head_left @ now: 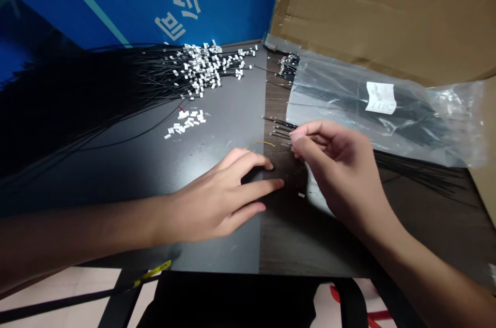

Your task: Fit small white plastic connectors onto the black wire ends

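Observation:
My right hand (341,173) pinches a few thin black wires (279,124) with bare metal tips, thumb and forefinger pressed together near their ends. These wires run back under the hand toward a clear plastic bag (387,111) full of black wires. My left hand (228,191) lies flat on the dark table (217,126) just left of the right hand, fingers stretched out and holding nothing. A small white connector piece (301,194) lies on the table between the two hands.
A large bundle of black wires with white connectors (201,67) fans across the back left. A small heap of loose white connectors (186,122) lies before it. Blue board and brown cardboard (387,2) wall the back. A dark object sits at the near edge.

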Demonstrator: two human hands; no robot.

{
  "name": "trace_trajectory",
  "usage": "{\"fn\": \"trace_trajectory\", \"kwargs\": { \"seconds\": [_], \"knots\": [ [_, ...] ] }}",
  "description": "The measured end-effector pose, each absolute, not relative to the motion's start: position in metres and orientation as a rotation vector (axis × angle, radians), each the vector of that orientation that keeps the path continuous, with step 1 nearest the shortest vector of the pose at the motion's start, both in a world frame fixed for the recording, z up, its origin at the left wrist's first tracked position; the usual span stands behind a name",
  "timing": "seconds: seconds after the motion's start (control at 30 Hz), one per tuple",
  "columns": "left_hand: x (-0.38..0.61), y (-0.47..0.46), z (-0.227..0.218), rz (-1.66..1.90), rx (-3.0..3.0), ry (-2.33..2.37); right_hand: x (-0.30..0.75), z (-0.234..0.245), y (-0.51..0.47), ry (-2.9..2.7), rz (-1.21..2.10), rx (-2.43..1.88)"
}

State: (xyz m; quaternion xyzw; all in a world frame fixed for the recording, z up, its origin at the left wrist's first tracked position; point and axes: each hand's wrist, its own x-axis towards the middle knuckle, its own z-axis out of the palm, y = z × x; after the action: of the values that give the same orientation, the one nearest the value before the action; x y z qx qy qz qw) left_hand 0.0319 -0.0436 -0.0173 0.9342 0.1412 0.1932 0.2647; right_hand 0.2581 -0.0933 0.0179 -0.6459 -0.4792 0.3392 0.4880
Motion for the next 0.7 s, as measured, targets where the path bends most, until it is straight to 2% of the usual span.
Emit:
{"fn": "trace_trajectory", "kwargs": {
  "seconds": [0.3, 0.5, 0.7],
  "knots": [
    [0.077, -0.043, -0.03, 0.568, 2.488, 0.207, 0.275, 0.015, -0.076, -1.079, 0.694, -1.636],
    [0.101, -0.044, -0.031, 0.633, 2.501, 0.193, 0.275, 0.011, -0.072, -1.036, 0.728, -1.585],
    [0.076, -0.042, -0.016, 0.588, 2.391, 0.175, 0.271, 0.016, -0.076, -1.038, 0.841, -1.5]
  ]
}}
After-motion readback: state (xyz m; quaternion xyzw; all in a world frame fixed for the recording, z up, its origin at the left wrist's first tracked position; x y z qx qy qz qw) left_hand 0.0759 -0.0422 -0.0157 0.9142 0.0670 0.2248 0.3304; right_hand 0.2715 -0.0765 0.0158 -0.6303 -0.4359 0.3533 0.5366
